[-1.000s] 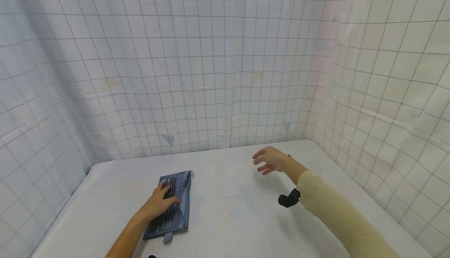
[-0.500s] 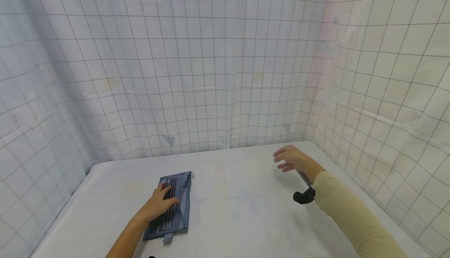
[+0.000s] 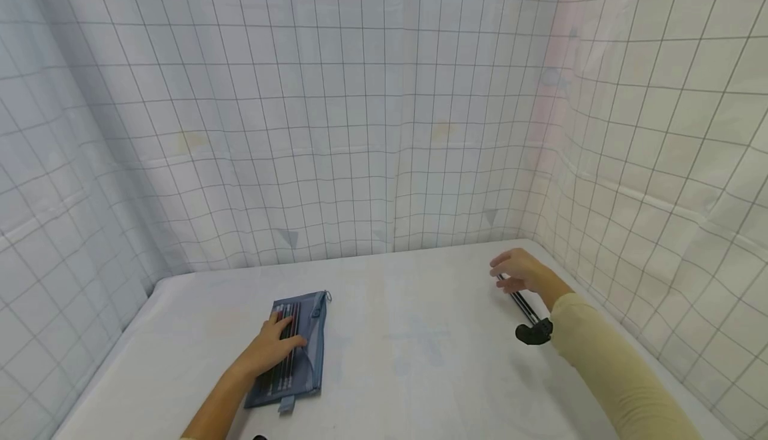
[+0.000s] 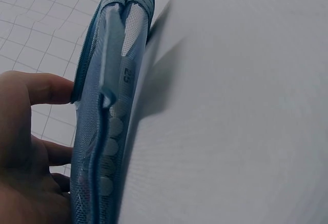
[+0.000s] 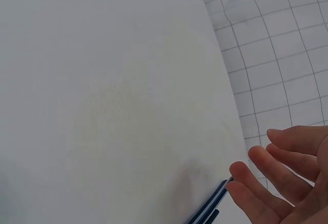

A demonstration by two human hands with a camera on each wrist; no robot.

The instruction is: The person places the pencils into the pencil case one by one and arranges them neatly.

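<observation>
A blue mesh zip pencil case (image 3: 313,353) lies on the left of the white table, with several pencils (image 3: 289,367) showing through it. My left hand (image 3: 270,349) rests on top of it, fingers spread. The left wrist view shows the case (image 4: 95,147) edge-on, its zip and the round pencil ends visible, with the fingertips at its mesh face. On the far right, my right hand (image 3: 519,271) hovers just above slender dark pencil-like sticks (image 3: 525,307). Its fingers are loosely bent and hold nothing; in the right wrist view the sticks (image 5: 207,208) lie just below the fingertips.
Grid-patterned white curtains (image 3: 372,127) rise behind the table (image 3: 384,320) and along both sides. A black curved device (image 3: 534,332) sits at the right wrist and covers the near end of the sticks.
My right hand has moved to the right across the table, and the dark sticks have come into view beneath it. The left hand and the pencil case have stayed put.
</observation>
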